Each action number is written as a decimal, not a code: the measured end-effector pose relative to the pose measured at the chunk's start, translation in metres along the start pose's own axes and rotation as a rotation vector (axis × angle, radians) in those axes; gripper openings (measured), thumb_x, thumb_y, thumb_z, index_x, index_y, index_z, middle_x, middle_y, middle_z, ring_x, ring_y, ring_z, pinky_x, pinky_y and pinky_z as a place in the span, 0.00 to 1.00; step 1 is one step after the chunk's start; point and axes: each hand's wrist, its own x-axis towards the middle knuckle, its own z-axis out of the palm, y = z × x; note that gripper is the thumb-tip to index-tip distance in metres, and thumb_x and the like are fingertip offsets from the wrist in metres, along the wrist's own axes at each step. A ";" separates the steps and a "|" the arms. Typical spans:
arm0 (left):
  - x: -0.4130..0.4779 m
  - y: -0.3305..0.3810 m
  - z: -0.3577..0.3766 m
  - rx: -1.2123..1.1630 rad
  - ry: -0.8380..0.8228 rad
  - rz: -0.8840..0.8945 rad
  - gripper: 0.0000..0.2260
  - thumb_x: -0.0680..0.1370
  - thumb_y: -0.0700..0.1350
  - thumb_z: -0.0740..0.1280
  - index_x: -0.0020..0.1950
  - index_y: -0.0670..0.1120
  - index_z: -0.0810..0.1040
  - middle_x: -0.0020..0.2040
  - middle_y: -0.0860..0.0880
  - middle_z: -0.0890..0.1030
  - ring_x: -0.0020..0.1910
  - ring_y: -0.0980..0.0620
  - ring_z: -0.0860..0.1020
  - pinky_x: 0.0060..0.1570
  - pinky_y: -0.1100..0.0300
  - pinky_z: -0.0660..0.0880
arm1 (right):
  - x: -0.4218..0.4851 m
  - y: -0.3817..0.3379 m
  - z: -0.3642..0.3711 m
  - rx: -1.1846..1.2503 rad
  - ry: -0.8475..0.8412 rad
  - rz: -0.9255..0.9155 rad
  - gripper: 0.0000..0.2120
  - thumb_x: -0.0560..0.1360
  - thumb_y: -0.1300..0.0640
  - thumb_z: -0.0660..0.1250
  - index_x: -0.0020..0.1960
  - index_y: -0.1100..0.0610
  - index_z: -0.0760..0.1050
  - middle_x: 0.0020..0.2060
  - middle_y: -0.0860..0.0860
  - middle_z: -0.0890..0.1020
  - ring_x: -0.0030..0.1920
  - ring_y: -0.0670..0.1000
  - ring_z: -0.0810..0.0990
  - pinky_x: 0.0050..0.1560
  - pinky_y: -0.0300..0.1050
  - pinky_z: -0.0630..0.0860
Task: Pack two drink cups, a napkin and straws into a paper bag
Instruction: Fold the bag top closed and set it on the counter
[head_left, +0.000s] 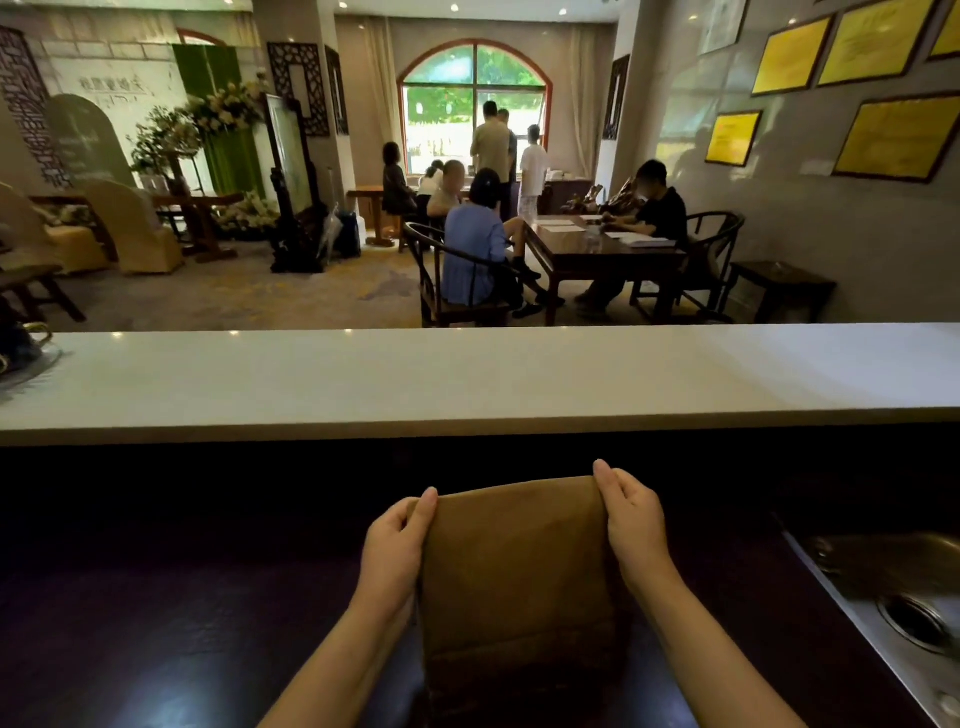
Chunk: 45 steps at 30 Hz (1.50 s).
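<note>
One brown paper bag (519, 566) stands on the dark lower counter (156, 597), just below the white counter ledge (467, 379). Two hands hold its top corners: the left hand (395, 551) and the right hand (636, 525) each pinch an edge between thumb and fingers. One steel sink (893, 587) is to the right of the bag.

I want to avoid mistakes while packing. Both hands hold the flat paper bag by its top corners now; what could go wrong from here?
1. The paper bag looks still folded flat; pulled apart hard by the left hand and right hand, its top edge might tear.
2. No cups, napkin or straws are in view, so reaching for them may mean letting go, and the bag could fall over.
3. The sink sits close on the right; any wetness there could weaken the paper.
</note>
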 end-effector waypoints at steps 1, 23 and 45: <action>0.003 0.011 0.004 -0.024 -0.006 0.017 0.15 0.75 0.53 0.64 0.40 0.41 0.80 0.39 0.40 0.79 0.40 0.45 0.76 0.42 0.49 0.72 | 0.004 -0.012 0.000 -0.013 0.016 -0.021 0.21 0.78 0.49 0.59 0.31 0.61 0.72 0.26 0.51 0.70 0.29 0.50 0.70 0.33 0.46 0.66; 0.215 0.257 0.099 -0.012 -0.031 0.312 0.12 0.75 0.54 0.64 0.47 0.48 0.80 0.43 0.49 0.82 0.46 0.51 0.79 0.43 0.57 0.75 | 0.271 -0.215 0.002 0.167 0.040 -0.143 0.25 0.76 0.47 0.62 0.54 0.70 0.75 0.31 0.51 0.73 0.39 0.53 0.74 0.44 0.47 0.72; 0.307 0.186 0.116 0.226 0.021 0.274 0.15 0.76 0.55 0.62 0.38 0.46 0.79 0.40 0.48 0.79 0.43 0.52 0.76 0.38 0.60 0.68 | 0.351 -0.121 0.035 -0.011 0.069 -0.020 0.16 0.78 0.47 0.58 0.52 0.57 0.79 0.47 0.54 0.80 0.51 0.54 0.77 0.57 0.51 0.73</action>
